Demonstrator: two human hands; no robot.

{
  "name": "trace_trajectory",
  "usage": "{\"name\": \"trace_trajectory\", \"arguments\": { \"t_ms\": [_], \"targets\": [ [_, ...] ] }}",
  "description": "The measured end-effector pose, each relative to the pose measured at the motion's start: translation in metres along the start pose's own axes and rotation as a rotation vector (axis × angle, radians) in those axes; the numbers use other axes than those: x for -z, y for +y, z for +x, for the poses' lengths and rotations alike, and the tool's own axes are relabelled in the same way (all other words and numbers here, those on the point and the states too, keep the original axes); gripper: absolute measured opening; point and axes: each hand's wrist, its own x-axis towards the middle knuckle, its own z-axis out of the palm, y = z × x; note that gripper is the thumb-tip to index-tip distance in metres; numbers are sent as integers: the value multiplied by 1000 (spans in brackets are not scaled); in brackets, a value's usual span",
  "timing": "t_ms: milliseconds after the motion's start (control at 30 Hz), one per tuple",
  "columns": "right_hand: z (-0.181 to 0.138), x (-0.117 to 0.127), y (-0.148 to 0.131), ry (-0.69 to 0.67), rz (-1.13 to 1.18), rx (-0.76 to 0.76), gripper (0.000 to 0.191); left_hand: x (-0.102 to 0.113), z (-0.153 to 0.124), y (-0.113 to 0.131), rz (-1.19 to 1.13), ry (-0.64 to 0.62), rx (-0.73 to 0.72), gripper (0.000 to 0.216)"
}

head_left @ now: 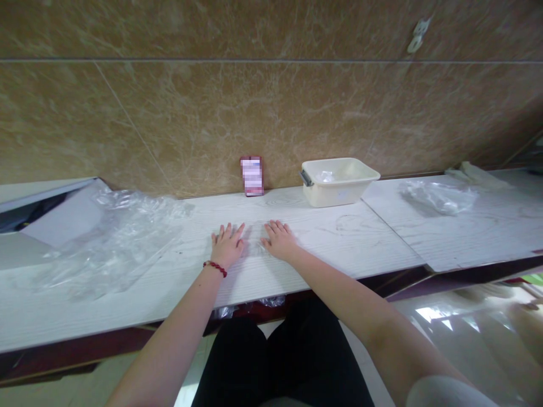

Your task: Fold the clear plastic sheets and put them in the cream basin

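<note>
My left hand (227,244) lies flat and palm down on the white wood-grain tabletop (178,282), fingers stretched out. A red bead bracelet (214,267) circles its wrist. My right hand (279,238) rests flat just beside it, also palm down with fingers spread. Neither hand holds anything. A thin clear film may lie between the two hands, but it is too faint to be sure. A cream plastic tub (337,181) with a grey handle stands behind my right hand, near the wall.
Crumpled clear plastic sheeting (114,237) covers the table's left part. Another clear plastic bag (439,195) lies at the right. A small pink card (251,176) leans against the brown marble wall (254,102). The table's front edge runs above my dark-clothed knees.
</note>
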Motion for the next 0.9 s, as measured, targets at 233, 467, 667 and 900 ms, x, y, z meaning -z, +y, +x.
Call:
{"name": "trace_trajectory", "arguments": {
  "t_ms": [233,467,667,900],
  "targets": [
    [-2,2,-2,-4,-17,-5,55,-2,6,32,5,-52,-270,46],
    [-5,3,3,-9,-7,-95,52,-10,0,19,23,-105,-194,53],
    [-6,11,17,-96,-43,-200,55,-7,-5,8,25,-107,-153,65],
    [-18,16,42,-16,-93,-287,56,-3,-7,3,38,-110,-146,71]
  ]
}}
